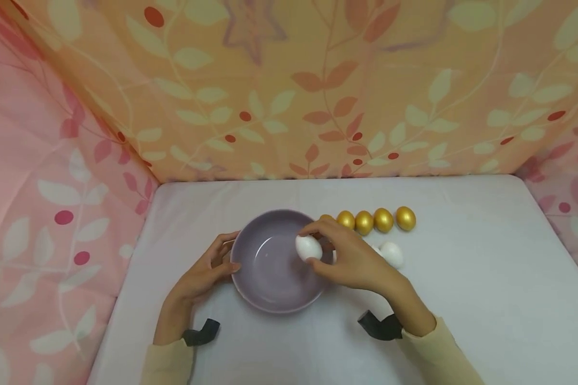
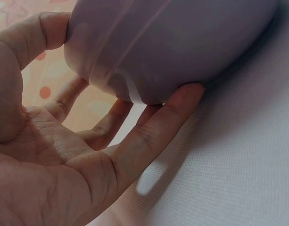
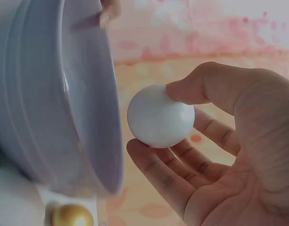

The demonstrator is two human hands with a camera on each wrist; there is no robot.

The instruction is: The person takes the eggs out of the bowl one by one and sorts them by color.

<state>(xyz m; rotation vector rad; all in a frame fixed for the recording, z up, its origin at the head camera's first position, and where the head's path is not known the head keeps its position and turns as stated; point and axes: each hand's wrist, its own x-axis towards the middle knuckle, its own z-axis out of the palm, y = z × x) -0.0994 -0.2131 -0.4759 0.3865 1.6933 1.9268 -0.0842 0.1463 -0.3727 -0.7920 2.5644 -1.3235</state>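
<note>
A round purple bowl (image 1: 270,286) stands upright on the white-covered table. My left hand (image 1: 199,275) holds it at the left side, thumb by the rim and fingers against the outer wall (image 2: 168,52). Over the right part of the bowl, my right hand (image 1: 358,259) pinches a white egg (image 1: 308,248) between thumb and fingers. In the right wrist view that egg (image 3: 158,115) is held above the rim level, apart from the bowl (image 3: 45,103). No other egg shows inside the bowl in the head view.
A row of several golden eggs (image 1: 383,220) lies behind and right of the bowl. More white eggs (image 1: 392,255) sit beyond my right hand, partly hidden by it. Patterned cloth walls (image 1: 289,107) rise at the table's back and sides.
</note>
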